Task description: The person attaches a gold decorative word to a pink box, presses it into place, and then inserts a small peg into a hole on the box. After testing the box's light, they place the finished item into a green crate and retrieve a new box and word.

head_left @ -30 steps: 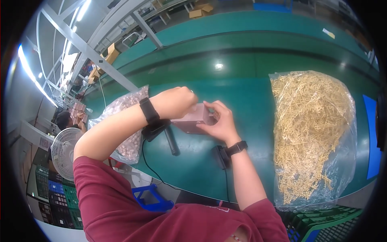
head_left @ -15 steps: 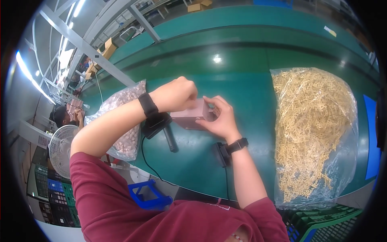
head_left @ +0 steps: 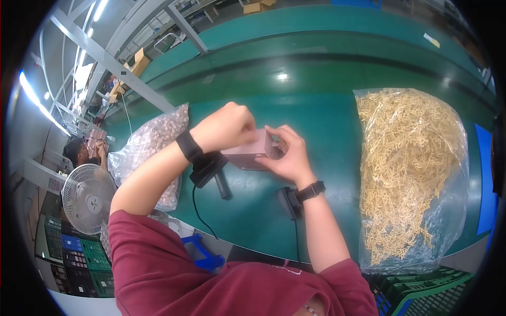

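Observation:
A pinkish-grey block-shaped box [head_left: 246,156] is held above the green table in front of me. My right hand [head_left: 290,157] grips its right end, thumb on the near side and fingers on the far side. Over the top of the box, my left hand [head_left: 225,129] is bent down with curled fingers. Its fingertips are blurred and partly hidden at the box's upper face, so what they pinch cannot be made out. Below my left wrist, a dark rod-shaped tool [head_left: 222,185] lies on the table.
A clear bag of small yellow parts [head_left: 411,168] lies at the right. Another bag of pinkish pieces [head_left: 153,139] is at the left. Dark devices with cables hang at both wrists. A white fan [head_left: 89,199], a blue stool [head_left: 203,255] and a co-worker [head_left: 81,151] are further left.
My left elbow and upper arm have swung right, toward my body, and my left hand has shifted slightly left. My right hand and the box stay nearly in place.

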A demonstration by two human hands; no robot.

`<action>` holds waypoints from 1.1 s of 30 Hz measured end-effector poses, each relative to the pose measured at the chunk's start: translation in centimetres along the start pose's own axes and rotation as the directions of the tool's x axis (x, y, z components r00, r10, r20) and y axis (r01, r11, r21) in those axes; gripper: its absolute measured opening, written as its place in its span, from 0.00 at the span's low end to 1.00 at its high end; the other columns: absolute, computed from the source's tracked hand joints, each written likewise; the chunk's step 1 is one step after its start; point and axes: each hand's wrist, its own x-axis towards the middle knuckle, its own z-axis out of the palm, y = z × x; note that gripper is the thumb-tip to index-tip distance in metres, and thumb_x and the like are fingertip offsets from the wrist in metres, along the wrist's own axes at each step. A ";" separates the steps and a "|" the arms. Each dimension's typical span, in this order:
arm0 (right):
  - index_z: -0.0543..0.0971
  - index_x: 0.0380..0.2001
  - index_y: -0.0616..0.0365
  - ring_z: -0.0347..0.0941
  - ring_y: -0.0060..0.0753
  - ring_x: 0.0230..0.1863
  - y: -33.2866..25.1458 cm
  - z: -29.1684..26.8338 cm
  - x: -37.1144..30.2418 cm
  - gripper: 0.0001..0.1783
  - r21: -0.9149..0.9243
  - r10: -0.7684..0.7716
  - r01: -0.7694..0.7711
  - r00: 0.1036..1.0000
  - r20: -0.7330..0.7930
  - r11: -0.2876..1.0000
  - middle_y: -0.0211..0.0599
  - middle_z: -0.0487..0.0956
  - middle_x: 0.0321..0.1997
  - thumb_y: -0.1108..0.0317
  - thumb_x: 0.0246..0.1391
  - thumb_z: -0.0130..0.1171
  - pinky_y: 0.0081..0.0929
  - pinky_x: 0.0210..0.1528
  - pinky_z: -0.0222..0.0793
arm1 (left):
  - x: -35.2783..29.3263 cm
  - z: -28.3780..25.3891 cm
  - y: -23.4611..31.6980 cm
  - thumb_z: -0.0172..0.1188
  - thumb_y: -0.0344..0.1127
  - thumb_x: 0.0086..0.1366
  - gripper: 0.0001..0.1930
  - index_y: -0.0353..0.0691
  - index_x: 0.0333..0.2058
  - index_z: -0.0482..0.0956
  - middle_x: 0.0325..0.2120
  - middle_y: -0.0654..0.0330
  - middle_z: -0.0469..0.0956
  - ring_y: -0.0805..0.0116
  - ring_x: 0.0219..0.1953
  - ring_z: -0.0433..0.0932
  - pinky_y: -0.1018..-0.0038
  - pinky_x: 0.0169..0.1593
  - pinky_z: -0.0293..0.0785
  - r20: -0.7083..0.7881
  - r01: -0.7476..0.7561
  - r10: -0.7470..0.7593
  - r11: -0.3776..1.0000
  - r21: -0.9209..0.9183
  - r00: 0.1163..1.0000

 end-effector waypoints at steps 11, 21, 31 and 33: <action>0.76 0.48 0.63 0.70 0.19 0.39 0.2 0.2 -0.2 0.34 0.078 0.050 -0.050 0.999 0.000 0.996 0.30 0.71 0.40 0.77 0.30 0.74 0.18 0.41 0.70 | 0.4 0.9 -0.2 0.63 0.32 0.51 0.07 0.33 0.24 0.80 0.22 0.48 0.78 0.51 0.27 0.79 0.64 0.34 0.75 -0.038 0.022 -0.018 0.993 0.113 0.999; 0.77 0.47 0.62 0.69 0.19 0.37 -0.6 0.3 0.0 0.34 0.029 0.050 -0.050 0.999 0.004 0.998 0.30 0.73 0.39 0.76 0.29 0.74 0.18 0.38 0.69 | -0.6 -0.6 -1.4 0.63 0.34 0.53 0.09 0.34 0.29 0.81 0.24 0.51 0.79 0.54 0.31 0.79 0.67 0.38 0.74 0.003 -0.160 0.161 0.985 -0.062 0.987; 0.77 0.47 0.61 0.71 0.24 0.38 -0.4 0.2 -0.1 0.34 0.003 0.039 -0.039 0.999 0.004 0.999 0.33 0.74 0.39 0.75 0.28 0.74 0.21 0.38 0.70 | 0.4 0.1 -0.6 0.59 0.41 0.58 0.16 0.31 0.23 0.81 0.18 0.45 0.77 0.49 0.24 0.79 0.62 0.32 0.76 0.063 0.012 -0.021 0.990 0.140 0.998; 0.77 0.47 0.61 0.71 0.24 0.38 -0.2 0.2 0.0 0.34 0.009 0.033 -0.033 0.999 -0.004 0.999 0.33 0.74 0.39 0.75 0.28 0.74 0.21 0.38 0.71 | 0.5 0.4 -0.2 0.58 0.42 0.58 0.17 0.31 0.23 0.81 0.19 0.43 0.77 0.48 0.25 0.79 0.61 0.32 0.76 0.074 0.051 -0.068 0.976 0.212 0.995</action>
